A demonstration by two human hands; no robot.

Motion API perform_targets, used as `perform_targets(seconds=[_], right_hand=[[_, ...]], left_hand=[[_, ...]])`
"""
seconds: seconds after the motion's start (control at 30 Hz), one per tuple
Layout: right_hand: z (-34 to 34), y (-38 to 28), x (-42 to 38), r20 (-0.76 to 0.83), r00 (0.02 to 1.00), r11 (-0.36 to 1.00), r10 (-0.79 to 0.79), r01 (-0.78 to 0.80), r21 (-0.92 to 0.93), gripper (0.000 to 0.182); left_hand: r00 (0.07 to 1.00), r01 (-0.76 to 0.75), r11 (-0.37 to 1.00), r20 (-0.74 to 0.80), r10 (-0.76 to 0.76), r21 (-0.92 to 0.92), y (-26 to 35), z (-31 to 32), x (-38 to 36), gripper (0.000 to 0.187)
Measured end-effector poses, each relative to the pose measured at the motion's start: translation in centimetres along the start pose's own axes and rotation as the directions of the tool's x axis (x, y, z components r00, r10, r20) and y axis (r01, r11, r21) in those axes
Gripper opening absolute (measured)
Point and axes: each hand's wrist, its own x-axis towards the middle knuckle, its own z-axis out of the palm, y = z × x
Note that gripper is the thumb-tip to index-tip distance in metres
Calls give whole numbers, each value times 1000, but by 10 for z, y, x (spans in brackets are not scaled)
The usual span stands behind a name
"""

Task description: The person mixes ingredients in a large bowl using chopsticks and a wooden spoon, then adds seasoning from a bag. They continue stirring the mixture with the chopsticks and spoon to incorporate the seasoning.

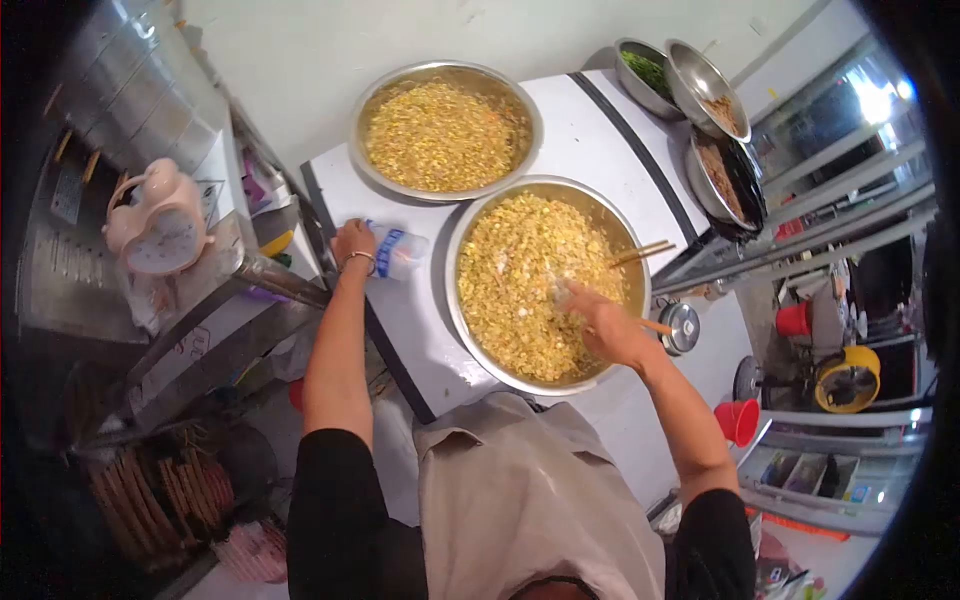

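A wide metal bowl (455, 325) holds a yellow, crumbly chopped mixture (510, 270) with white patches on it. Over this mixture my right hand (608, 328) is closed around a utensil with an orange-brown handle (656, 327), which sticks out behind the hand. A pale blur at the fingertips hides the utensil's working end. On the table to the left, my left hand (352, 243) grips the end of a clear plastic packet (398, 252) with blue print. Wooden chopsticks (643, 254) lean on the bowl's right rim.
Behind stands a second metal bowl (357, 135) of similar mixture. Smaller metal bowls (690, 70) with greens and brown food crowd the table's far right. A lidded metal jar (682, 328) is beside the main bowl. At left, a pink teapot-shaped object (160, 225) sits on a metal-edged counter.
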Motion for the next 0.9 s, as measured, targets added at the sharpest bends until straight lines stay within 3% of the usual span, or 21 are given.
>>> perform_targets(seconds=[0.03,0.1,0.13,0.23,0.27,0.3,0.37,0.4,0.47,0.53,0.57,0.63,0.7,0.73,0.8,0.83,0.9], right_hand=[[3,6,-5,-9,998,995,67,-67,68,49],[-3,18,-6,-8,984,966,179,-174,191,58],[-4,24,-6,-1,961,807,278,-233,543,54],[-18,27,-3,148,841,295,521,-341,893,39],[-17,26,-1,112,825,275,554,-308,911,16],[-20,24,2,129,810,366,573,-393,844,11],[-28,19,9,142,769,517,623,-542,662,15],[-14,26,10,-20,794,661,608,-492,567,27],[18,41,14,-55,827,602,560,-360,712,25],[24,19,21,100,782,189,615,-270,944,23],[56,36,22,228,806,-23,547,-258,966,29],[73,46,24,368,855,-419,365,-202,885,43],[40,20,13,392,904,-746,172,-141,651,55],[18,15,7,392,909,-705,140,-186,684,60],[-21,8,-12,411,908,-614,79,-281,737,69],[-38,8,-14,303,947,-452,105,-226,863,69],[-58,8,-13,85,991,-92,101,-76,993,70]], left_hand=[[998,-59,997,-28,61,57,10,-13,-7,35],[981,-184,982,-71,181,-31,13,-21,-14,41],[946,-310,945,-132,296,-104,13,-26,-20,44],[830,-515,839,-345,437,-175,45,-67,-64,41],[772,-598,787,-374,514,-154,61,-83,-80,42],[730,-659,731,-385,564,-178,79,-95,-99,42],[624,-776,597,-383,681,-204,122,-115,-148,44],[557,-830,517,-365,746,-212,144,-120,-177,46],[552,-828,466,-317,771,-311,183,-109,-235,50],[545,-779,396,-212,811,-486,220,-108,-289,54],[519,-779,362,-204,830,-511,231,-97,-309,54],[480,-773,312,-188,857,-552,246,-66,-335,56],[486,-817,416,-88,870,-399,234,-27,-322,54],[494,-833,461,-37,869,-307,226,-21,-310,53],[671,-734,655,-50,740,-179,214,-27,-302,52],[740,-672,731,-72,669,-116,216,-30,-296,52],[872,-486,824,-215,439,-291,226,-39,-292,53]])
